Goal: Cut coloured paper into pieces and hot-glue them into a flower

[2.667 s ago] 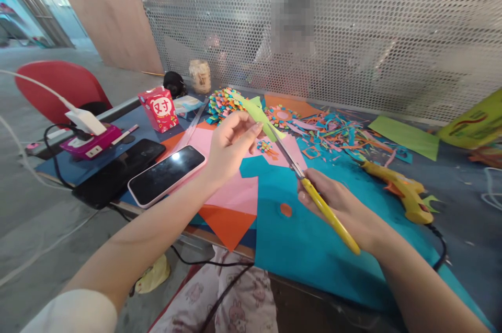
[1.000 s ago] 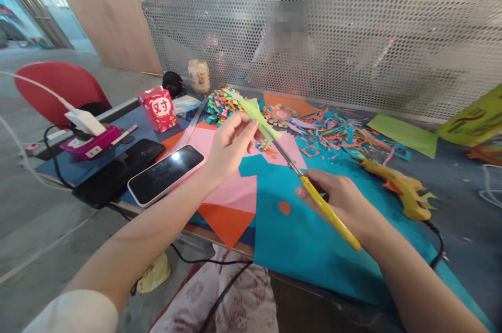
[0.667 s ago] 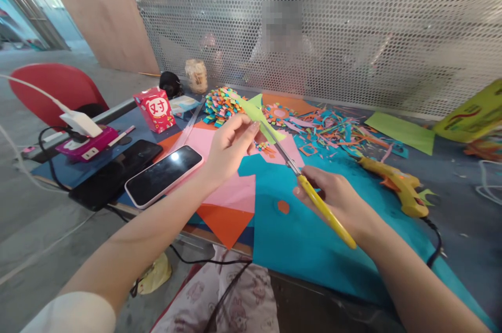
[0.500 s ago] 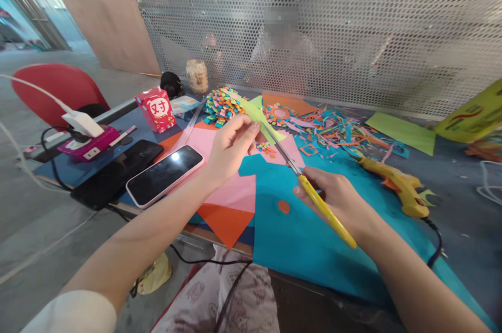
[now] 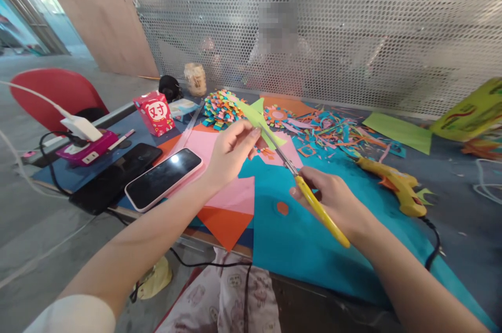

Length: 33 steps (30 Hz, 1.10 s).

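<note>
my left hand: pinches green paper
my right hand: grips yellow scissors
around: glue gun at 3 o'clock, phone at 9
surface: blue sheet; mesh screen at 12

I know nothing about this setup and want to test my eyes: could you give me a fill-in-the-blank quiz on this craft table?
The paper piece pinched in the left hand is ____.
The scissors in the right hand have ____ handles.
The glue gun lies to the ____ of the right hand.
The phone has a ____ case.
Missing words: green; yellow; right; pink.
</note>
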Each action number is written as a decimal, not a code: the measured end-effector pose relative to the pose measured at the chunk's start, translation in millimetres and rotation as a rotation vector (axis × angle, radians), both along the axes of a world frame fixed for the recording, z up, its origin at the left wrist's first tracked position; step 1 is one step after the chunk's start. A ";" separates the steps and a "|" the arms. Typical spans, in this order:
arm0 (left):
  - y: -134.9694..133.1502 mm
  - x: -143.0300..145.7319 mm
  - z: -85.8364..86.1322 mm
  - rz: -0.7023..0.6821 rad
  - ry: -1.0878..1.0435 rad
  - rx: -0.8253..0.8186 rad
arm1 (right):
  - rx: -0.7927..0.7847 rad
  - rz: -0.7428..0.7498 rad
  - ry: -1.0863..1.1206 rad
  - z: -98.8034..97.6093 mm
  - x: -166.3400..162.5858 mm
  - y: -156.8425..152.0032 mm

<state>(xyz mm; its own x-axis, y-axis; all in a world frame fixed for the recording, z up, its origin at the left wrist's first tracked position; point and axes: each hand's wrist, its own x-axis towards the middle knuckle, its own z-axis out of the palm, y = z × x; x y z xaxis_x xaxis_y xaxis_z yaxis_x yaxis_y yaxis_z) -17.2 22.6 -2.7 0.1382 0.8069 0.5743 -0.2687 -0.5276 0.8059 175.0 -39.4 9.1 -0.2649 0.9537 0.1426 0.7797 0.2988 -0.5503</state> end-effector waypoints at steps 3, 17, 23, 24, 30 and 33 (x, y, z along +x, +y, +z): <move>0.6 0.0 -0.2 -0.005 -0.017 0.007 | -0.009 -0.014 -0.001 0.8 -1.0 -0.5; -0.8 0.3 -2.0 -0.057 -0.009 0.015 | -0.021 -0.021 -0.014 -1.4 -0.7 0.3; -0.1 -1.6 -2.7 -0.057 0.001 0.037 | 0.011 -0.027 -0.010 -3.0 -0.4 -0.4; 0.2 -2.8 -2.8 -0.056 0.009 0.045 | 0.017 -0.029 -0.007 -3.0 -0.4 -0.3; 1.3 -7.0 -0.2 0.084 0.010 0.068 | -0.024 -0.025 -0.001 -2.4 -0.4 -0.2; 0.9 -5.1 0.9 0.066 0.006 0.069 | -0.012 -0.001 0.020 -6.2 1.2 0.0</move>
<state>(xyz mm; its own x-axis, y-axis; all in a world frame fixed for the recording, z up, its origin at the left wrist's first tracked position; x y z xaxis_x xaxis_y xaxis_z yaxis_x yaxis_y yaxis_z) -22.3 23.5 -1.7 0.0894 0.7730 0.6281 -0.2269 -0.5982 0.7685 176.2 -39.4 2.9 -0.2611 0.9556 0.1365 0.7688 0.2914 -0.5692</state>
